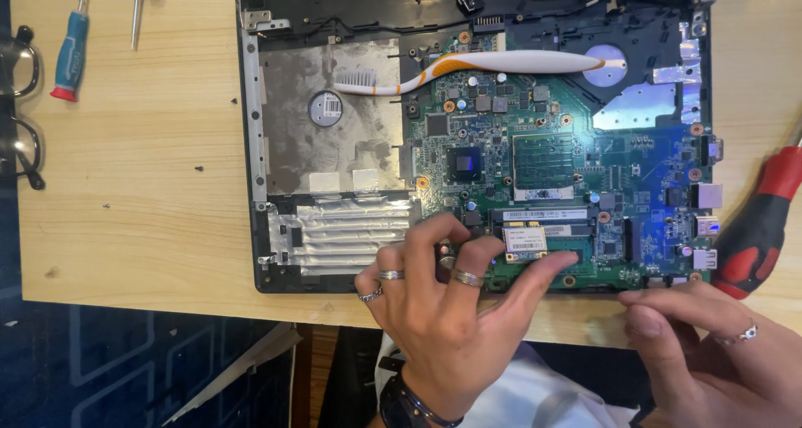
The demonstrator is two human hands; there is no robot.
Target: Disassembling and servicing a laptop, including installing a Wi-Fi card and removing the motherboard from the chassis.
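The left hand [447, 298], fingers spread and gripping nothing, rests on the motherboard's [551, 161] near edge, thumb tip just below the small wireless card [525, 242]; the right hand [710, 344], loosely curled and empty, lies farther off.

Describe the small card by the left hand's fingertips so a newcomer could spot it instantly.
Start at the opened laptop base on the wooden table. On its green circuit board, near the front edge, sits a small card beside the left hand. Only it carries a white label.

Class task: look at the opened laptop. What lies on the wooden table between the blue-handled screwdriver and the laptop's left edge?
In the head view, only bare wood with one tiny dark screw lies between the blue-handled screwdriver and the laptop.
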